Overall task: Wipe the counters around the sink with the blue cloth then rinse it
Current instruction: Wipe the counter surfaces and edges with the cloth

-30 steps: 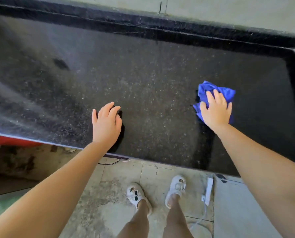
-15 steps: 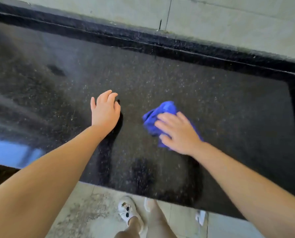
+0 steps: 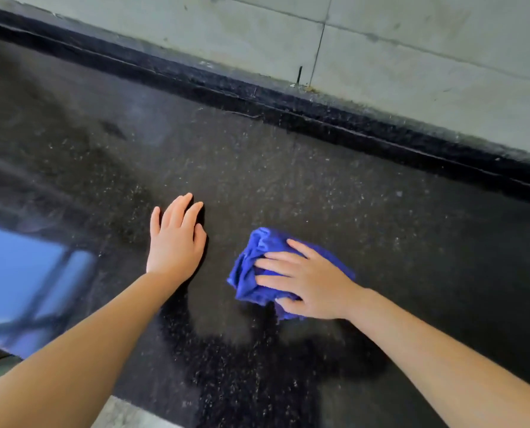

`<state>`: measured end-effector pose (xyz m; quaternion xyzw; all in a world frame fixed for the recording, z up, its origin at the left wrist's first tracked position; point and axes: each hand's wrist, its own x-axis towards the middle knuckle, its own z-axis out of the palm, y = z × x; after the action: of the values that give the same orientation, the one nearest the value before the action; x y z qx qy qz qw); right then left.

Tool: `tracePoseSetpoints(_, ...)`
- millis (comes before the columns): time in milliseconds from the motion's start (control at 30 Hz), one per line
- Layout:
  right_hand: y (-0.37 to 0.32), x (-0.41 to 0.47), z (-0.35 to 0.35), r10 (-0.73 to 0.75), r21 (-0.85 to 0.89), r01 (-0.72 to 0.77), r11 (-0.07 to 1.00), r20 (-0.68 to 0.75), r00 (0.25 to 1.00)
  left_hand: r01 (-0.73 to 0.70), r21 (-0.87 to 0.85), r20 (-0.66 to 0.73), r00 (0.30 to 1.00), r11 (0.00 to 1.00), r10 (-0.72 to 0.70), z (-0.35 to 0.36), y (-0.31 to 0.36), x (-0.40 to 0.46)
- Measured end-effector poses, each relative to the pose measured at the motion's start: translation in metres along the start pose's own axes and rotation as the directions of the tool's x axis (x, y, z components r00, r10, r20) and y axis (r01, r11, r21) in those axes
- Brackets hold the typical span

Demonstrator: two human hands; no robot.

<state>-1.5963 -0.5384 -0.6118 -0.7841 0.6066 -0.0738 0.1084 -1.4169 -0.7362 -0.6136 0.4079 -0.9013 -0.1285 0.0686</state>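
Observation:
A crumpled blue cloth [image 3: 251, 267] lies on the black speckled counter [image 3: 288, 180], near its middle. My right hand [image 3: 307, 279] presses down on the cloth with fingers spread flat and pointing left. My left hand [image 3: 174, 239] rests flat on the bare counter a short way left of the cloth, fingers straight and pointing away from me. No sink is in view.
A raised black backsplash ledge [image 3: 288, 100] runs along the counter's far side under a grey tiled wall [image 3: 412, 41]. The counter's near edge [image 3: 140, 400] shows at the bottom left, with floor below. A bright blue reflection [image 3: 20, 273] sits on the counter's left part.
My right hand has slid the cloth leftward across the counter, from the right part to just beside my left hand. The view has tilted up toward the wall.

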Motion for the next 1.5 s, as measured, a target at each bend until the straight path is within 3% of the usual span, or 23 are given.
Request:
tracePoseSetpoints(33, 0.035, -0.007, -0.007, 0.015, -0.047, -0.016, 0.999, -0.005, 1.0, -0.001, 0.004, 0.007, 1.0, 1.0, 0.001, 0.0, 0.0, 0.0)
tracePoseSetpoints(100, 0.115, -0.016, -0.02, 0.314, -0.078, -0.326, 0.942, -0.13, 0.94, -0.004, 0.009, 0.016, 1.0, 1.0, 0.004, 0.0, 0.001, 0.0)
tracePoseSetpoints(200, 0.186, -0.002, -0.04, 0.746, 0.002, -0.766, 0.643, -0.228, 0.626, -0.001, 0.019, 0.028, 1.0, 1.0, 0.001, 0.001, -0.002, 0.001)
tracePoseSetpoints(267, 0.159, 0.031, -0.035, 0.838, 0.066, -0.859, 0.508, -0.269, 0.475, -0.011, 0.018, 0.032, 0.999, 1.0, 0.01, 0.002, -0.003, 0.002)
tracePoseSetpoints(300, 0.129, 0.048, -0.025, 0.811, 0.067, -0.837, 0.543, -0.299, 0.502, -0.013, 0.019, 0.033, 0.999, 1.0, 0.012, 0.003, -0.004, 0.002)
tracePoseSetpoints(367, 0.052, 0.072, -0.001, 0.619, 0.062, -0.631, 0.773, -0.291, 0.729, 0.019, 0.003, 0.011, 1.0, 1.0, -0.019, 0.004, -0.004, 0.001)
tracePoseSetpoints(433, -0.007, 0.07, 0.012, 0.25, 0.024, -0.25, 0.968, -0.146, 0.957, 0.108, -0.034, -0.054, 0.992, 0.994, -0.11, 0.004, -0.003, 0.0)
tracePoseSetpoints(467, -0.002, 0.067, 0.006, 0.052, 0.02, -0.051, 0.998, -0.047, 0.998, 0.15, -0.049, -0.079, 0.985, 0.987, -0.154, 0.003, -0.003, 0.0)
tracePoseSetpoints(500, 0.025, 0.067, -0.004, -0.09, 0.016, 0.09, 0.996, 0.016, 0.996, 0.169, -0.051, -0.087, 0.981, 0.984, -0.173, 0.002, -0.002, 0.002)
tracePoseSetpoints(567, 0.103, 0.073, -0.022, -0.084, -0.075, 0.083, 0.994, -0.011, 0.996, 0.152, -0.032, -0.064, 0.986, 0.988, -0.154, 0.003, -0.002, 0.002)
tracePoseSetpoints(633, 0.177, 0.077, -0.043, 0.228, -0.098, -0.235, 0.967, -0.082, 0.97, 0.135, -0.032, -0.047, 0.989, 0.99, -0.137, 0.003, -0.002, 0.002)
tracePoseSetpoints(700, 0.199, 0.087, -0.049, 0.488, -0.04, -0.496, 0.867, -0.135, 0.863, 0.141, -0.035, -0.045, 0.989, 0.989, -0.143, 0.003, -0.002, 0.003)
tracePoseSetpoints(767, 0.153, 0.108, -0.035, 0.633, 0.006, -0.646, 0.763, -0.211, 0.745, 0.148, -0.053, -0.044, 0.988, 0.988, -0.15, 0.003, -0.003, 0.004)
tracePoseSetpoints(800, 0.115, 0.114, -0.022, 0.614, -0.002, -0.633, 0.774, -0.24, 0.752, 0.154, -0.08, -0.045, 0.986, 0.985, -0.158, 0.003, -0.004, 0.003)
tracePoseSetpoints(867, 0.03, 0.117, 0.003, 0.437, 0.003, -0.448, 0.894, -0.231, 0.87, 0.153, -0.159, -0.045, 0.986, 0.975, -0.162, -0.003, -0.007, 0.003)
tracePoseSetpoints(933, -0.037, 0.11, 0.014, 0.187, 0.056, -0.181, 0.982, -0.107, 0.977, 0.139, -0.158, -0.056, 0.987, 0.978, -0.149, -0.01, -0.017, 0.007)
tracePoseSetpoints(1033, -0.023, 0.12, 0.003, -0.168, 0.072, 0.164, 0.984, 0.046, 0.985, 0.226, -0.055, -0.101, 0.968, 0.973, -0.23, -0.022, -0.048, 0.022)
tracePoseSetpoints(1100, 0.029, 0.147, -0.012, -0.283, -0.018, 0.284, 0.959, 0.054, 0.958, 0.313, -0.02, -0.099, 0.944, 0.95, -0.313, -0.03, -0.069, 0.03)
tracePoseSetpoints(1133, 0.06, 0.163, -0.019, -0.237, -0.059, 0.24, 0.969, 0.048, 0.97, 0.321, -0.003, -0.082, 0.944, 0.947, -0.32, -0.031, -0.077, 0.032)
tracePoseSetpoints(1233, 0.138, 0.212, -0.038, 0.109, -0.109, -0.117, 0.987, -0.075, 0.991, 0.277, -0.01, -0.063, 0.959, 0.961, -0.277, -0.03, -0.086, 0.031)
tracePoseSetpoints(1333, 0.164, 0.243, -0.037, 0.442, -0.068, -0.45, 0.89, -0.102, 0.891, 0.271, -0.005, -0.067, 0.96, 0.962, -0.271, -0.026, -0.09, 0.031)
tracePoseSetpoints(1433, 0.116, 0.25, -0.022, 0.502, -0.049, -0.516, 0.855, -0.176, 0.847, 0.261, 0.013, -0.046, 0.964, 0.965, -0.261, -0.026, -0.093, 0.033)
tracePoseSetpoints(1500, 0.055, 0.235, -0.007, 0.384, -0.031, -0.394, 0.919, -0.166, 0.908, 0.261, 0.012, -0.047, 0.964, 0.965, -0.26, -0.026, -0.094, 0.033)
